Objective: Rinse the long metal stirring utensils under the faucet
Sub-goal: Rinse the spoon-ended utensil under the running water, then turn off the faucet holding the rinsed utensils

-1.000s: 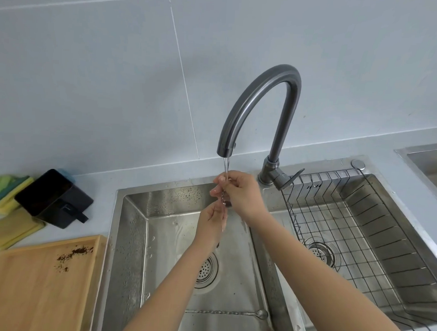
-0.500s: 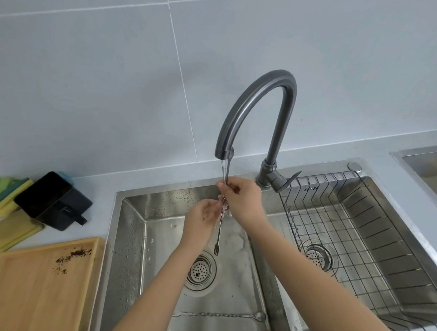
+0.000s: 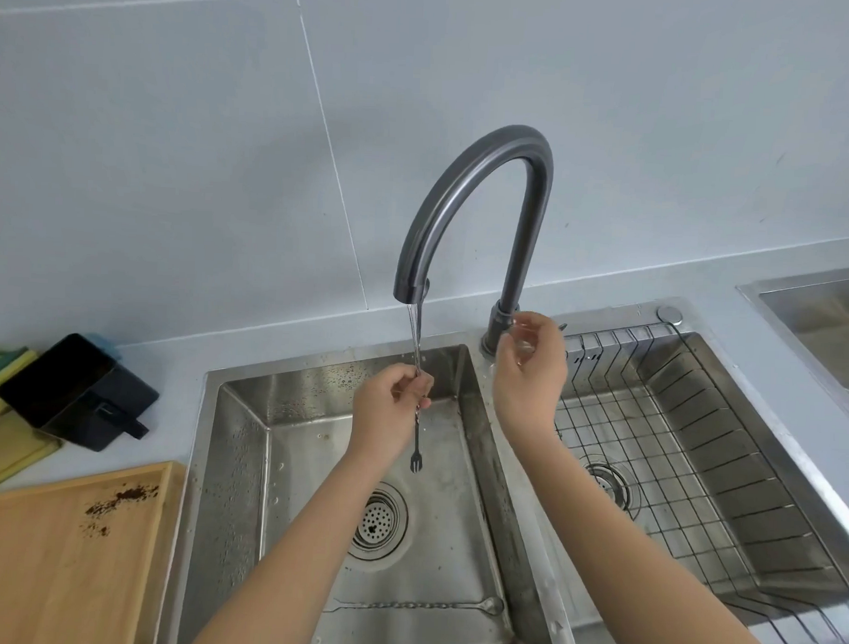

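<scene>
Under faucet (image 3: 471, 212): left hand (image 3: 389, 408) fingers (image 3: 417, 387) pinch stirrer (image 3: 416, 443) (fork-end down).

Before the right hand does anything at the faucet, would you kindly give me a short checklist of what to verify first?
1. Water running from the faucet: ok, a thin stream falls onto the stirrer.
2. Left hand gripping the stirrer: ok, fingers are closed on its shaft, fork end hanging down over the left basin.
3. Right hand free: ok, it holds nothing and is raised by the faucet base.
4. Right hand touching the handle: cannot tell, the hand hides it.
5. Second stirrer rinsed: cannot tell; it lies flat on the basin floor, away from the stream.
6. Drain clear: ok, nothing covers the strainer.
</scene>
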